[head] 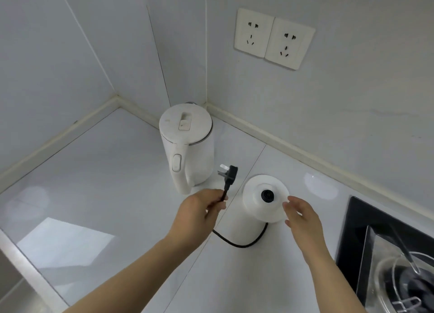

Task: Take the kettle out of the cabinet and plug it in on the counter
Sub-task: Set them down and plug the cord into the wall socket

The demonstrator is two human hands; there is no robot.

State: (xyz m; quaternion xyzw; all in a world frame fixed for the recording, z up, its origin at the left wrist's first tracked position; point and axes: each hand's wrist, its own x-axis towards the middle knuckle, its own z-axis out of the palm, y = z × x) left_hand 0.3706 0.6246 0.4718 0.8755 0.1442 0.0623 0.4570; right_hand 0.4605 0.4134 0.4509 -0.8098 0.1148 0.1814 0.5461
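White plastic electric kettle (pixel 186 146): upright on the glossy white counter (pixel 94 183), in the wall corner, lid shut, handle toward the camera. It stands off its base.
Round white power base (pixel 265 197) with a black centre connector: on the counter just right of the kettle, apart from it.
Left hand (pixel 199 209): pinches the black cord (pixel 242 243) just below the black three-pin plug (pixel 229 174). The plug is held in the air in front of the kettle's handle, pins pointing left.
Right hand (pixel 301 216): fingers relaxed and holding nothing, at the base's near right rim; contact cannot be told.
Two white wall socket plates, left (pixel 254 33) and right (pixel 290 43), side by side on the tiled wall above and right of the kettle, both unoccupied.
Black glass gas hob (pixel 366 230) with a metal pan support: lower right, cut off by the frame edge.
The cord loops from the base's near side and passes behind the left hand; that stretch is hidden.
Count: one kettle, one base, one plug, two socket plates, two hands.
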